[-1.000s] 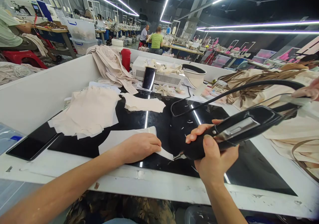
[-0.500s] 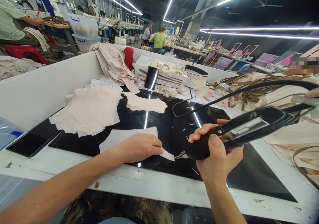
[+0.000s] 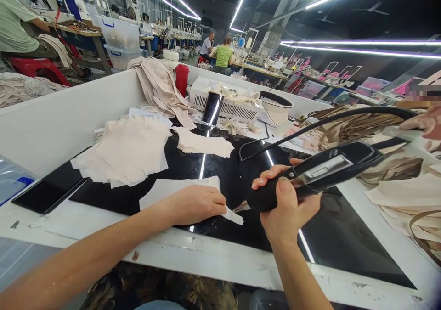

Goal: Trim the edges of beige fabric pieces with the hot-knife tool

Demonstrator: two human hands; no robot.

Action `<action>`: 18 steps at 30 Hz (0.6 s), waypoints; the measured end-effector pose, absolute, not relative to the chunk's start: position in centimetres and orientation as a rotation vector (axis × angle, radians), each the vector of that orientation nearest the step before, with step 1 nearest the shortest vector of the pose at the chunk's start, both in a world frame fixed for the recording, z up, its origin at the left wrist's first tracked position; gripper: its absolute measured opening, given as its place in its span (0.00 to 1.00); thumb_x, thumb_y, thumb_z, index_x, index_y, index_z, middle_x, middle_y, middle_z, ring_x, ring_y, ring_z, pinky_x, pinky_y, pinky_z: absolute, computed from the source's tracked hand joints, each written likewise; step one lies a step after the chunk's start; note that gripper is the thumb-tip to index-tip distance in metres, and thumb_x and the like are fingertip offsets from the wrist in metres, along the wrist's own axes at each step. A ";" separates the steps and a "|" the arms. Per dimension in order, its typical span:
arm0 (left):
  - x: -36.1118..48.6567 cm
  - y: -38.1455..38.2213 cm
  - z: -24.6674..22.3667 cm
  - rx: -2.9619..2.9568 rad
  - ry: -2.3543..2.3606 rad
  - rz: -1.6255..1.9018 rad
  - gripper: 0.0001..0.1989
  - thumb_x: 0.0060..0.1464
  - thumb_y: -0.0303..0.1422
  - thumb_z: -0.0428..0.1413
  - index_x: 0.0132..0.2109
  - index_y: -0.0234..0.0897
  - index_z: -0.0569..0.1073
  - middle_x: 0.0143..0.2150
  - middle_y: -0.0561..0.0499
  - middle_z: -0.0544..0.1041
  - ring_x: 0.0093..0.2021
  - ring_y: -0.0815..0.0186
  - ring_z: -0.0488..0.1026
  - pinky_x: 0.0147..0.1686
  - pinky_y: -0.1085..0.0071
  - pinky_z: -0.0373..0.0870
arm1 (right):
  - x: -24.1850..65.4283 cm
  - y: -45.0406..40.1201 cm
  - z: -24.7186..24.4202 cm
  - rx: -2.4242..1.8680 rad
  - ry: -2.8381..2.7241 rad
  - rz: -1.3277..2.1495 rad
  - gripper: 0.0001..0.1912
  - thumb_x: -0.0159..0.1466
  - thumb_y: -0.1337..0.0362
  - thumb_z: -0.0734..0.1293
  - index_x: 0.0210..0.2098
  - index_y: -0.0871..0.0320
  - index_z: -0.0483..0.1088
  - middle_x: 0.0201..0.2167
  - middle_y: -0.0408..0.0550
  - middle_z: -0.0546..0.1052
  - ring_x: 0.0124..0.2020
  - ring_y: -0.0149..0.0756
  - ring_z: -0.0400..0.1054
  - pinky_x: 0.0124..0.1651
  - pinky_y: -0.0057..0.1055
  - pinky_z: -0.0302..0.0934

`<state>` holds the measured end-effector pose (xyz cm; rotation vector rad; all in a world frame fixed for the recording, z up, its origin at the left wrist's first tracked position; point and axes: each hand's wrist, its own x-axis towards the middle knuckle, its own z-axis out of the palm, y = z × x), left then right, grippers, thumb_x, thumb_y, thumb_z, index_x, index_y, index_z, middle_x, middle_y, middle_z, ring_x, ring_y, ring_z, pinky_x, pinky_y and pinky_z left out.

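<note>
My left hand (image 3: 198, 204) lies over a white, cut fabric piece (image 3: 179, 188), its fingers closed together on the right end. A narrow tail of that piece sticks out past my fingertips. Wrapped in my right hand (image 3: 291, 209) is a black corded handheld cutting tool (image 3: 320, 165) with a silver lever strip on its side. Its pointed metal tip is at the tail's upper edge; whether it touches the fabric, I cannot tell. Behind lie a pile of cream fabric pieces (image 3: 126, 149) and a single cream piece (image 3: 205, 144), both on the glossy black board (image 3: 234, 177).
At the right, another person's hand (image 3: 422, 121) is beside the tool's black cable (image 3: 330, 119). A white vented box (image 3: 223, 101), a red cup (image 3: 181, 78) and draped beige fabric (image 3: 158, 85) stand at the back. A dark flat panel (image 3: 48, 186) lies left.
My right hand has brought the tool leftward, its tip moving from the tail's end to its upper edge. My left hand keeps its place on the fabric. The view has shifted slightly.
</note>
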<state>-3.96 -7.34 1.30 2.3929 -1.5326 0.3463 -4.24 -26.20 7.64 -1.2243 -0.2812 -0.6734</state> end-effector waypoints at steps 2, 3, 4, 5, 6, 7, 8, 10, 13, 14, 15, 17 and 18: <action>-4.0 -7.2 1.3 2.379 -1.543 0.373 0.09 0.69 0.20 0.57 0.46 0.37 0.79 0.48 0.49 0.81 0.48 0.63 0.77 0.46 0.69 0.75 | -4.2 -26.1 7.6 -1.233 -0.272 -0.670 0.20 0.60 0.61 0.76 0.48 0.52 0.68 0.29 0.36 0.75 0.23 0.31 0.70 0.26 0.32 0.71; -4.0 -7.2 1.4 2.370 -1.547 0.386 0.09 0.69 0.20 0.56 0.46 0.37 0.79 0.48 0.49 0.81 0.48 0.63 0.77 0.46 0.69 0.75 | -4.2 -26.1 7.6 -1.234 -0.269 -0.671 0.20 0.60 0.61 0.77 0.48 0.52 0.67 0.29 0.36 0.75 0.23 0.31 0.70 0.26 0.32 0.71; -4.0 -7.2 1.4 2.364 -1.550 0.395 0.09 0.69 0.20 0.56 0.46 0.37 0.79 0.48 0.49 0.81 0.48 0.63 0.77 0.46 0.69 0.75 | -4.2 -26.0 7.6 -1.233 -0.268 -0.672 0.20 0.60 0.60 0.77 0.48 0.52 0.67 0.29 0.36 0.75 0.23 0.31 0.70 0.25 0.32 0.71; -4.0 -7.1 1.4 2.359 -1.551 0.400 0.09 0.69 0.20 0.56 0.46 0.36 0.78 0.48 0.48 0.81 0.48 0.62 0.77 0.45 0.69 0.75 | -4.2 -26.0 7.6 -1.231 -0.269 -0.673 0.21 0.60 0.60 0.77 0.48 0.52 0.67 0.29 0.36 0.75 0.23 0.31 0.70 0.25 0.32 0.71; -4.0 -7.1 1.3 2.357 -1.550 0.403 0.09 0.69 0.20 0.56 0.46 0.36 0.78 0.48 0.48 0.81 0.48 0.62 0.77 0.45 0.69 0.75 | -4.1 -26.0 7.6 -1.230 -0.272 -0.672 0.21 0.60 0.60 0.76 0.48 0.52 0.67 0.29 0.36 0.75 0.23 0.31 0.70 0.25 0.32 0.71; -4.0 -7.1 1.3 2.357 -1.546 0.402 0.09 0.69 0.20 0.56 0.46 0.36 0.78 0.48 0.48 0.81 0.48 0.62 0.77 0.45 0.69 0.75 | -4.1 -26.0 7.5 -1.230 -0.277 -0.673 0.21 0.60 0.60 0.76 0.48 0.52 0.67 0.29 0.36 0.75 0.23 0.31 0.70 0.26 0.32 0.71; -4.0 -7.1 1.3 2.360 -1.543 0.397 0.09 0.69 0.19 0.56 0.46 0.36 0.78 0.48 0.48 0.81 0.48 0.62 0.77 0.46 0.69 0.75 | -4.1 -26.0 7.4 -1.231 -0.283 -0.673 0.20 0.60 0.61 0.76 0.48 0.52 0.67 0.30 0.36 0.75 0.23 0.31 0.70 0.26 0.32 0.71; -4.0 -7.1 1.3 2.376 -1.547 0.373 0.09 0.68 0.19 0.56 0.47 0.35 0.78 0.49 0.48 0.81 0.49 0.62 0.77 0.47 0.69 0.75 | -4.0 -26.1 7.2 -1.233 -0.295 -0.671 0.20 0.61 0.61 0.76 0.49 0.52 0.67 0.30 0.37 0.75 0.24 0.31 0.70 0.26 0.32 0.71; -4.0 -7.1 1.4 2.409 -1.556 0.330 0.09 0.69 0.20 0.55 0.47 0.35 0.78 0.50 0.48 0.81 0.51 0.61 0.77 0.49 0.70 0.75 | -3.9 -26.1 6.9 -1.236 -0.300 -0.663 0.20 0.62 0.63 0.75 0.50 0.52 0.67 0.31 0.37 0.76 0.24 0.31 0.71 0.27 0.31 0.71; -4.0 -7.1 1.4 2.414 -1.555 0.323 0.10 0.70 0.20 0.55 0.47 0.36 0.78 0.51 0.48 0.81 0.51 0.61 0.77 0.50 0.70 0.75 | -3.9 -26.1 6.8 -1.239 -0.300 -0.660 0.19 0.63 0.64 0.75 0.50 0.52 0.67 0.32 0.37 0.76 0.25 0.31 0.71 0.28 0.31 0.71; -4.0 -7.1 1.4 2.412 -1.551 0.324 0.10 0.70 0.20 0.55 0.47 0.37 0.78 0.51 0.48 0.81 0.51 0.62 0.77 0.50 0.70 0.75 | -3.9 -26.2 6.8 -1.241 -0.301 -0.659 0.19 0.63 0.64 0.75 0.50 0.52 0.67 0.32 0.37 0.76 0.25 0.31 0.71 0.28 0.32 0.72; -4.0 -7.1 1.4 2.398 -1.537 0.339 0.10 0.70 0.20 0.54 0.47 0.37 0.78 0.50 0.48 0.81 0.51 0.62 0.77 0.50 0.70 0.75 | -4.0 -26.3 6.9 -1.242 -0.307 -0.664 0.19 0.63 0.64 0.75 0.50 0.52 0.67 0.31 0.37 0.76 0.25 0.31 0.71 0.28 0.32 0.72; -4.0 -7.1 1.4 2.389 -1.535 0.347 0.11 0.69 0.19 0.55 0.47 0.37 0.78 0.50 0.48 0.81 0.51 0.62 0.77 0.49 0.70 0.75 | -4.0 -26.5 7.0 -1.238 -0.309 -0.672 0.19 0.62 0.64 0.75 0.50 0.52 0.68 0.31 0.37 0.76 0.24 0.31 0.71 0.27 0.32 0.72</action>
